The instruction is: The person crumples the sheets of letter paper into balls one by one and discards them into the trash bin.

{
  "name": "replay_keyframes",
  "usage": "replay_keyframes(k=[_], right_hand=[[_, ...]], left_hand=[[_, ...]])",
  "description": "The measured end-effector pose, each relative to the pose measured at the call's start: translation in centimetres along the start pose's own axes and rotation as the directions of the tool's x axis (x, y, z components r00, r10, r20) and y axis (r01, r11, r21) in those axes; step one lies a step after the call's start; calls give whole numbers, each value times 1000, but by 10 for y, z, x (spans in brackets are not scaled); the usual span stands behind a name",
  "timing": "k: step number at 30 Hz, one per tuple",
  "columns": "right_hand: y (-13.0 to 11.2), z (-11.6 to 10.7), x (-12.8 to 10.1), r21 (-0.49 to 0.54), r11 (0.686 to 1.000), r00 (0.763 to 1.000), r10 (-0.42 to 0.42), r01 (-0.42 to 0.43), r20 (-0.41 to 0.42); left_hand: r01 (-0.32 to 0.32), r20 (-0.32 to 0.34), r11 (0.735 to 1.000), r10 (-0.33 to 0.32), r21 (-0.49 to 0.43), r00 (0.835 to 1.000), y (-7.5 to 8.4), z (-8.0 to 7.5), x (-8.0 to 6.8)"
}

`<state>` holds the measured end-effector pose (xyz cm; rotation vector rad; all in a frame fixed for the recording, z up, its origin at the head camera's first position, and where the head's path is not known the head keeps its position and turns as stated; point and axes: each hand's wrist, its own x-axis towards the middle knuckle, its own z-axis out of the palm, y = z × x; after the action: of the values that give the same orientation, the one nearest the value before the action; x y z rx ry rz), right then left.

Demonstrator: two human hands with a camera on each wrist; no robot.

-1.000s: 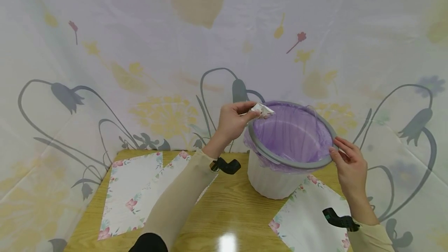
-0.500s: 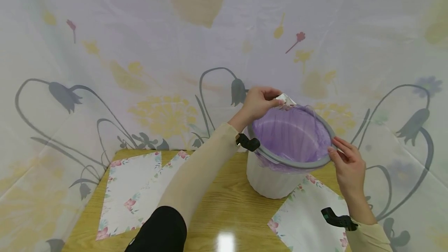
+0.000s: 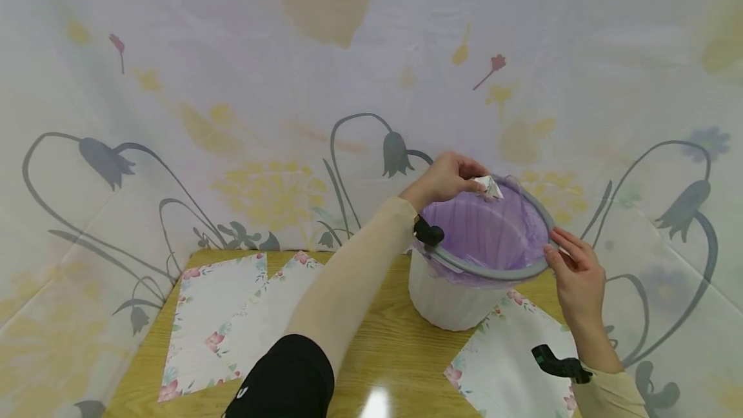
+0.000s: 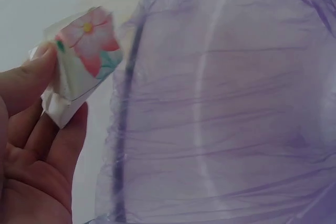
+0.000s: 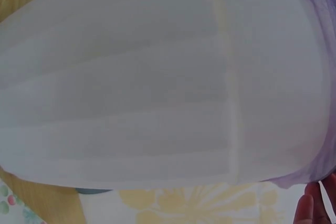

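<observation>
A white bin [image 3: 447,298] [image 5: 157,87] with a grey rim [image 3: 482,269] and a purple liner [image 3: 487,228] [image 4: 231,108] stands on the wooden table [image 3: 371,347]. My left hand [image 3: 449,178] [image 4: 37,145] pinches a small folded piece of floral paper [image 3: 487,186] [image 4: 81,61] over the bin's far rim, above the liner. My right hand [image 3: 571,269] grips the near right side of the rim; only a fingertip [image 5: 307,211] shows in the right wrist view.
Floral paper sheets lie on the table at the left [image 3: 223,315] and at the front right [image 3: 511,366]. A flower-printed curtain [image 3: 232,115] hangs close behind the table and around its sides.
My left hand has carried the folded paper rightward from the bin's left rim to above its far rim. The right hand and the bin have stayed put.
</observation>
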<state>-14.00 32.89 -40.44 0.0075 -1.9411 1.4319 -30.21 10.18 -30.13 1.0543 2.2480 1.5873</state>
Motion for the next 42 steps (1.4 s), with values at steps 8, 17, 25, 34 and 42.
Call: replay_keyframes(k=[8,17,25,34,42], right_hand=[[2,1,-1,28,1000,1000,5,-5,-10],[3,3,0,73,997,1000,-2,2,-10],[3,2,-1,171,984,998,59,-53,-28],[2,3,-2,221,967,990,138,-126,-41],[1,2,-2,246,961,988,145,-128,-51]], left_hand=[[58,155,998,-58,6,986,-5,4,0],[75,167,995,-86,70,982,-5,2,-2],[74,188,989,-98,130,977,-3,3,-1],[28,190,999,-34,34,981,0,1,-3],[-29,176,998,37,-49,984,7,-11,-16]])
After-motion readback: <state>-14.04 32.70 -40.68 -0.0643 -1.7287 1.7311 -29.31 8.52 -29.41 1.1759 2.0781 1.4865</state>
